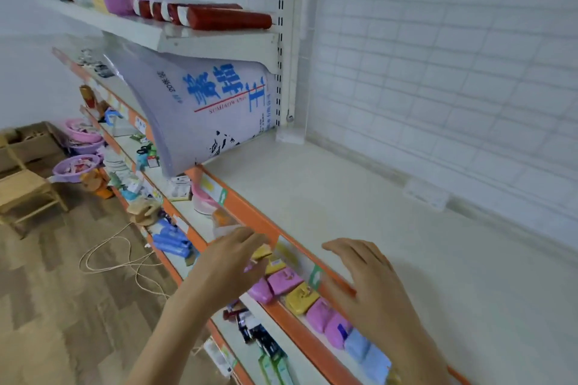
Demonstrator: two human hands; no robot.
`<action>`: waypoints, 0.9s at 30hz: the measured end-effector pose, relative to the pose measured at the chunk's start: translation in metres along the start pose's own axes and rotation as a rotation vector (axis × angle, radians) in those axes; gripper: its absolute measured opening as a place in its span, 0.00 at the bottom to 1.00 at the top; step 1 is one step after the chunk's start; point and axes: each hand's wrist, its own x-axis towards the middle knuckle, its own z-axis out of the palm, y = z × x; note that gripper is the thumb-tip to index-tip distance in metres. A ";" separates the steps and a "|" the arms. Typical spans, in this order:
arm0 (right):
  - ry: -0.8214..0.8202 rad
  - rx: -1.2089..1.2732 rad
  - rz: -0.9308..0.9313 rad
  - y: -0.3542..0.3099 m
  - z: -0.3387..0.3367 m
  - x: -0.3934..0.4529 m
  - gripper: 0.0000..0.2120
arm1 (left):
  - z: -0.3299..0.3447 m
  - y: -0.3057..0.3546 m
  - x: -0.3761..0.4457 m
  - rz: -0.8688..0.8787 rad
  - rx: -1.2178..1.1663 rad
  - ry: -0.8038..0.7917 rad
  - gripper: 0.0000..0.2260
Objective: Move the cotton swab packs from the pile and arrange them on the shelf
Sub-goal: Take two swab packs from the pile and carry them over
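Note:
The wide white shelf point(359, 212) in front of me has an orange front rail point(250, 212). My left hand point(231, 256) hovers just before that rail with relaxed, nearly straight fingers and nothing plainly in it. A blurred translucent pack with an orange part point(222, 220) lies just beyond its fingertips, apparently on the shelf below. My right hand point(372, 278) is spread, palm down, over the rail at the shelf's front edge and holds nothing. I cannot pick out a pile of cotton swab packs.
A big white bag with blue print point(203, 109) stands at the shelf's left end under an upper shelf of red tubes point(228, 17). Pink, yellow and blue packs point(300, 294) line the lower shelf. Cord point(109, 256) and purple basins point(76, 166) lie on the floor at left.

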 end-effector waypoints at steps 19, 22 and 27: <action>-0.109 -0.185 0.951 0.174 -0.028 0.099 0.29 | 0.064 -0.143 0.347 0.013 -0.152 -0.191 0.29; 0.029 -0.273 0.883 0.165 -0.020 0.101 0.25 | 0.078 -0.164 0.358 0.032 -0.155 -0.219 0.27; 0.111 -0.270 0.786 0.148 0.000 0.109 0.19 | 0.085 -0.160 0.343 0.152 -0.271 -0.064 0.22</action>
